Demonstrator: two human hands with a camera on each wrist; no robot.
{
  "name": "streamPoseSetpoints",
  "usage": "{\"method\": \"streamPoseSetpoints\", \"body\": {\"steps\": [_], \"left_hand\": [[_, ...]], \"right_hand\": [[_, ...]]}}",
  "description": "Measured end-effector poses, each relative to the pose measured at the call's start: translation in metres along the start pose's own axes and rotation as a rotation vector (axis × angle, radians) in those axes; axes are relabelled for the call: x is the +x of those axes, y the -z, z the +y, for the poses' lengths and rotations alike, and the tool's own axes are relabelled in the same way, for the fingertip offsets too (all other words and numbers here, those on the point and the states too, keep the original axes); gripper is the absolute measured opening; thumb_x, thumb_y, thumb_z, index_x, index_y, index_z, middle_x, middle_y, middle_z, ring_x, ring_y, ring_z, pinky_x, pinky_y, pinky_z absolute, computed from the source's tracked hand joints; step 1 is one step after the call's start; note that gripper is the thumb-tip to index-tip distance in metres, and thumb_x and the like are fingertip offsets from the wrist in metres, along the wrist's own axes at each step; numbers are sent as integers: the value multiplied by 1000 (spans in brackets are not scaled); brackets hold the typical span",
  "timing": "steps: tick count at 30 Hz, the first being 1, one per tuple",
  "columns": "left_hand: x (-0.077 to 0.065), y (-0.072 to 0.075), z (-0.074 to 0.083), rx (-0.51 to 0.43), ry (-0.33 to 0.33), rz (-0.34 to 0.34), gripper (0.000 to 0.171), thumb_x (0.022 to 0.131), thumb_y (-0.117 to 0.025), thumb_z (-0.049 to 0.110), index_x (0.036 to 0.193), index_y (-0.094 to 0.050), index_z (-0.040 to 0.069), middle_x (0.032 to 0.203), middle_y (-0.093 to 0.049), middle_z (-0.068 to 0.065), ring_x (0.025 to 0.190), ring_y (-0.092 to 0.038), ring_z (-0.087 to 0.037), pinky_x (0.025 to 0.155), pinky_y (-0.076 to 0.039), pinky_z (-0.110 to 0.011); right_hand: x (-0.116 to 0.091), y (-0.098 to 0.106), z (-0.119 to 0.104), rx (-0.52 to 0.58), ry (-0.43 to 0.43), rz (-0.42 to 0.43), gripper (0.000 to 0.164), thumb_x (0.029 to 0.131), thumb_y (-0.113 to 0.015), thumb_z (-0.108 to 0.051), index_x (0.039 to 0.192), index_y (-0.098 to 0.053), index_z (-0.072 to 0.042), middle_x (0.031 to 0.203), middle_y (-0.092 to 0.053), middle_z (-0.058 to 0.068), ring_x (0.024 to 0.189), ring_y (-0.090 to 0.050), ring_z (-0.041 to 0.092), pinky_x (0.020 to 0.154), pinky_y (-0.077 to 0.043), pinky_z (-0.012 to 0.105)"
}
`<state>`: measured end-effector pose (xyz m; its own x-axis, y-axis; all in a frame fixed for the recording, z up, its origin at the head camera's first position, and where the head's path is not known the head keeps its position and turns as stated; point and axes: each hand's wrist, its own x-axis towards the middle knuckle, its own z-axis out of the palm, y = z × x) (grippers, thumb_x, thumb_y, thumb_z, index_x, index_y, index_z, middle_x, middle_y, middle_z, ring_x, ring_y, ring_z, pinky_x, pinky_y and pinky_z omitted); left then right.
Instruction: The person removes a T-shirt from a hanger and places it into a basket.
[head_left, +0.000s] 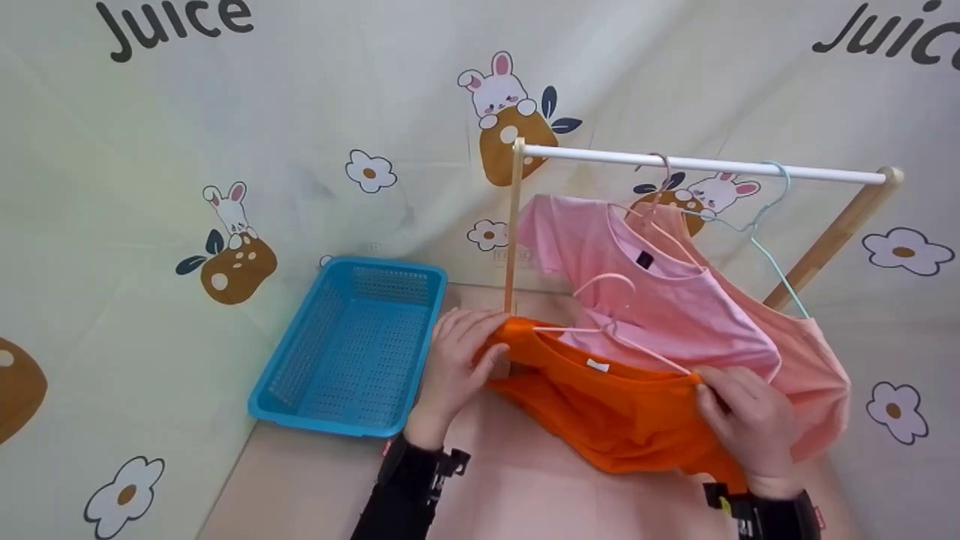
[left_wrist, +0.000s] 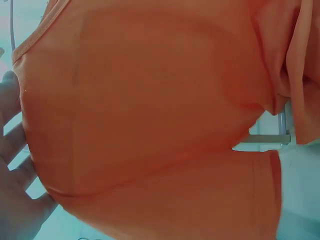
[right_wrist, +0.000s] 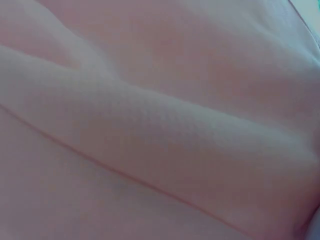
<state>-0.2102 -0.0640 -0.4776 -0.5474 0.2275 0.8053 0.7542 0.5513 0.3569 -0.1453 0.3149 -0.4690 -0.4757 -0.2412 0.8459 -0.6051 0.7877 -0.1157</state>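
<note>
While the left hand (head_left: 456, 360) holds one shoulder between thumb and bent fingers and the right hand (head_left: 750, 420) pinches the other, the orange shirt (head_left: 622, 412) hangs between them, pink hanger (head_left: 611, 328) in its neck. Plain fabric, wide neckline, white tag (head_left: 598, 365), body creased. Right hand covers its shoulder end. Right-wrist view: just blurred pale cloth (right_wrist: 150, 125); can't read the grip there.

A blue basket (head_left: 326, 426) sits near a backdrop (head_left: 337, 97) showing rabbits (head_left: 499, 97) and flowers (head_left: 370, 172).

Left fingers (head_left: 472, 328) bent, right fingers (head_left: 731, 381) pinching
</note>
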Motion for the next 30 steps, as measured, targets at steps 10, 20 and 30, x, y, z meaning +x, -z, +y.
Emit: {"method": "streamPoseSetpoints", "body": {"steps": [10,20,30], "left_hand": [[3,25,-3,4,-35,176,21,94,-67,26,105,-76,10,97,-70,-2,92,-57,-25,86,-40,-43],[-1,24,-5,39,11,258,22,95,-64,28,91,-74,9,87,-67,-2,83,-55,-24,73,-32,-39],[-1,13,-3,80,25,300,22,96,-63,29,90,-72,10,86,-66,-2,81,-55,-24,71,-33,-39]], "right_hand": [[18,-21,-9,188,32,84,42,101,-56,-35,91,-74,1,73,-65,6,60,-52,19,78,-43,7],[23,-30,-11,181,14,-62,35,101,-54,-33,102,-74,-5,86,-69,4,72,-59,20,87,-43,10],[66,-31,-33,195,-126,-181,40,86,-68,-14,126,-66,-11,116,-68,4,106,-59,26,101,-39,35]]}}
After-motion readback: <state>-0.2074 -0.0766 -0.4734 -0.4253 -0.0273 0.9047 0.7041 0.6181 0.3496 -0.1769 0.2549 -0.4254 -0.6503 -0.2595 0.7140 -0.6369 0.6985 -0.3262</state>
